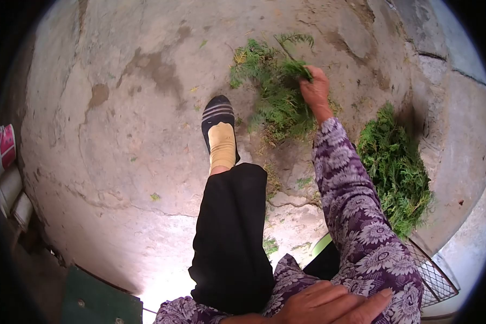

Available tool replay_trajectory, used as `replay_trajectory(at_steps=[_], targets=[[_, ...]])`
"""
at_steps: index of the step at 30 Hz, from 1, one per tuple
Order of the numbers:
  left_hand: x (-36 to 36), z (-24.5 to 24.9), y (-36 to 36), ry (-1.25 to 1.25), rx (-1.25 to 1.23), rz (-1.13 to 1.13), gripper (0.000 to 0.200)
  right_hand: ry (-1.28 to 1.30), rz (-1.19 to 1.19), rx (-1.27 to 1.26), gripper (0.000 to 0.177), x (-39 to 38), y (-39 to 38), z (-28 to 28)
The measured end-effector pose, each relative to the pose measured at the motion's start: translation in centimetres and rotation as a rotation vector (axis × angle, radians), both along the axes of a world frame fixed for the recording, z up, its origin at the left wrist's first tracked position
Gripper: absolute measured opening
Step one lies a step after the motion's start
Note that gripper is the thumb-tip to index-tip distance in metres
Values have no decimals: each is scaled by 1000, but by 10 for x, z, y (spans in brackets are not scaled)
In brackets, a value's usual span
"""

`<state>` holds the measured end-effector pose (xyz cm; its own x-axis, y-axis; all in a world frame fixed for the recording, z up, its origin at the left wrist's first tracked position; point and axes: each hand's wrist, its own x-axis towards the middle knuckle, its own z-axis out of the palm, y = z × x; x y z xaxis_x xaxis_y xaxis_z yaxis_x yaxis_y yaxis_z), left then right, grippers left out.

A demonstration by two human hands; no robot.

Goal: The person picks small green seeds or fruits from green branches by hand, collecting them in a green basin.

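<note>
My right hand (315, 90) is closed around a green conifer sprig (295, 69) whose stem sticks up past the fingers. Just below and left of that hand lies a loose pile of feathery conifer cuttings (278, 105) on the concrete floor. A second, denser heap of green cuttings (394, 167) sits to the right of my right forearm. At the bottom edge, my left hand (329, 305) rests across my lap near the patterned sleeve, its fingers stretched out with nothing in them. Part of its palm is hidden.
My foot in a dark striped shoe (219, 110) stands left of the pile. A wire mesh basket (431, 275) is at lower right, a dark green board (100, 299) at lower left. Rolled or cylindrical items (8, 189) line the left edge. Bits of greenery dot the concrete floor (119, 162).
</note>
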<state>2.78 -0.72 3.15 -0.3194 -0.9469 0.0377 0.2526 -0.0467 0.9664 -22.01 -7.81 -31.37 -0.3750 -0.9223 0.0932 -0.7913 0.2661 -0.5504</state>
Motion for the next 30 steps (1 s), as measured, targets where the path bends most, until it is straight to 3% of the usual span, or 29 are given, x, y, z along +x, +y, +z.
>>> replay_trajectory(at_steps=[2,5,9,11,12,14,17,19,25,29,30], targets=[[6,7,-17,10,111,-164,40,-20,51,-53,37,1,7,30],[4,1,0,28,38,-125,41,85,-14,-14,41,5,21,50],[-2,2,7,13,41,-78,41,219,100,94,49,22,49,26],[-4,1,7,-1,18,-55,42,211,178,347,64,45,63,20],[-4,0,6,-3,17,-58,42,208,176,346,64,53,70,17],[-5,-1,3,-15,13,-99,41,174,251,515,85,64,81,15],[-9,1,3,-37,27,-98,40,209,289,624,99,70,85,16],[-13,2,6,-38,26,-73,40,213,293,660,99,67,85,16],[-11,1,5,-57,0,-85,40,223,367,602,71,46,78,-5],[-8,0,1,-74,12,-124,40,150,226,571,51,20,73,-20],[-8,-1,1,-78,15,-122,40,-18,131,353,48,11,73,-26]])
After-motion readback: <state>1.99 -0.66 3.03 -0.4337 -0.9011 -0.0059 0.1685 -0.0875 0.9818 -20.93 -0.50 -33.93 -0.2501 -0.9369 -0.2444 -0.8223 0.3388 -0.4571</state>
